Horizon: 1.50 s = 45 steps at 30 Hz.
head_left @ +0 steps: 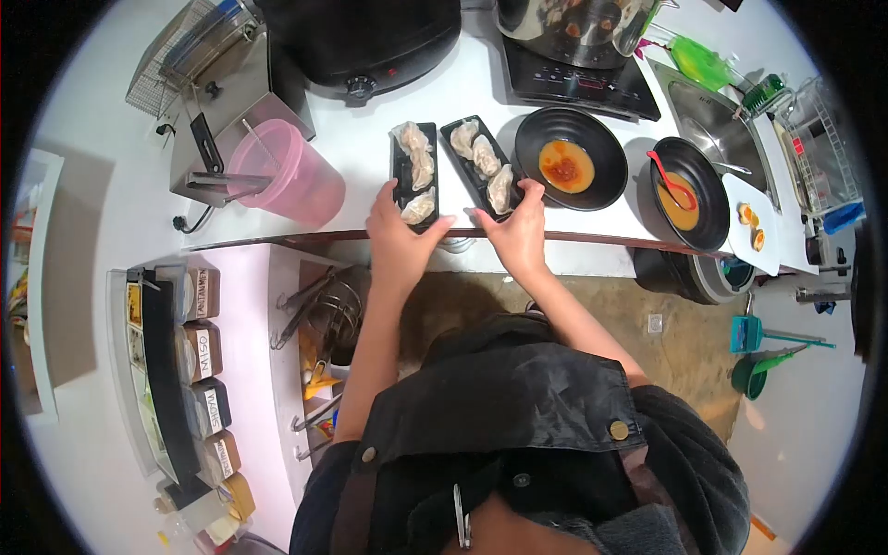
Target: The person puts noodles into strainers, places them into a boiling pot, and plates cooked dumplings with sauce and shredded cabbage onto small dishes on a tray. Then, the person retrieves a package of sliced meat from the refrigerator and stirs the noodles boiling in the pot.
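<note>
My left hand (403, 239) grips the near end of a narrow black tray (401, 185) at the counter's front edge, thumb on one side and fingers on the other. Pale dumplings (422, 170) lie in a row on it. A second black tray (469, 172), set at a slant, has its near end held by my right hand (518, 233). It carries dumplings (484, 155) too. Both trays appear to rest on the white counter. Just right of them stands a black bowl (606, 171) with brownish sauce or broth and a reddish pool in it.
Another black bowl (712, 176) holds a red spoon (672, 181); beside it, a white plate (746, 248) bears halved eggs. A pink bucket (305, 180) with utensils stands left. Behind are a black cooker (370, 42) and a steel pot (578, 32) on an induction hob (583, 91).
</note>
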### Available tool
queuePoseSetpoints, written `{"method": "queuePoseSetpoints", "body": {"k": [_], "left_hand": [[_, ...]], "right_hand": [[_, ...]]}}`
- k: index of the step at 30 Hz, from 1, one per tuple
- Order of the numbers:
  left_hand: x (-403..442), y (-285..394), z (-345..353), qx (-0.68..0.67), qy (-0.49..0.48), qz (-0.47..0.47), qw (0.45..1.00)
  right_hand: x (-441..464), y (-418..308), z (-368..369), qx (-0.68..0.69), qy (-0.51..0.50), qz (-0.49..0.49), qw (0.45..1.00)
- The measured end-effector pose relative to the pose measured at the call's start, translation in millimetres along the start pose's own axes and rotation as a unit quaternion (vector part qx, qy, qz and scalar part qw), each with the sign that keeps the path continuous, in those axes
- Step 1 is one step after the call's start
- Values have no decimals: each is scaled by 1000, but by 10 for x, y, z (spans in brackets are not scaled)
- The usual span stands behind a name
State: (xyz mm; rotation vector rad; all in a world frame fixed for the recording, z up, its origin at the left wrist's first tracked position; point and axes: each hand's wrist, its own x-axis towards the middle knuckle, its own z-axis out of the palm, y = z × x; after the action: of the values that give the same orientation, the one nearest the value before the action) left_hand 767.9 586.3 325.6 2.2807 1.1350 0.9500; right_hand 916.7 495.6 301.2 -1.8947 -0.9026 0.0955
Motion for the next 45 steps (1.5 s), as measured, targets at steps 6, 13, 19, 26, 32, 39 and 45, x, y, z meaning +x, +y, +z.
{"method": "queuePoseSetpoints", "body": {"k": [6,13,19,26,32,39,45], "left_hand": [[18,-281,-247,-61,-56,-59,995],[19,-48,-201,-73,13,-102,992],[528,-246,-47,6,27,-25,999],[762,-152,161,189,-71,-11,979],[876,-155,-69,230,-137,57,962],[1015,-1,362,117,-87,125,981],[918,539,710,135,-27,81,987]], "right_hand": [[-118,56,-17,44,-38,-68,996],[-94,129,89,82,-67,-62,992],[-22,223,60,86,-97,-54,990],[19,239,13,86,-115,-50,988],[38,275,20,110,-109,-52,987],[83,257,-13,130,-118,-51,983],[112,288,-28,138,-129,-60,980]]}}
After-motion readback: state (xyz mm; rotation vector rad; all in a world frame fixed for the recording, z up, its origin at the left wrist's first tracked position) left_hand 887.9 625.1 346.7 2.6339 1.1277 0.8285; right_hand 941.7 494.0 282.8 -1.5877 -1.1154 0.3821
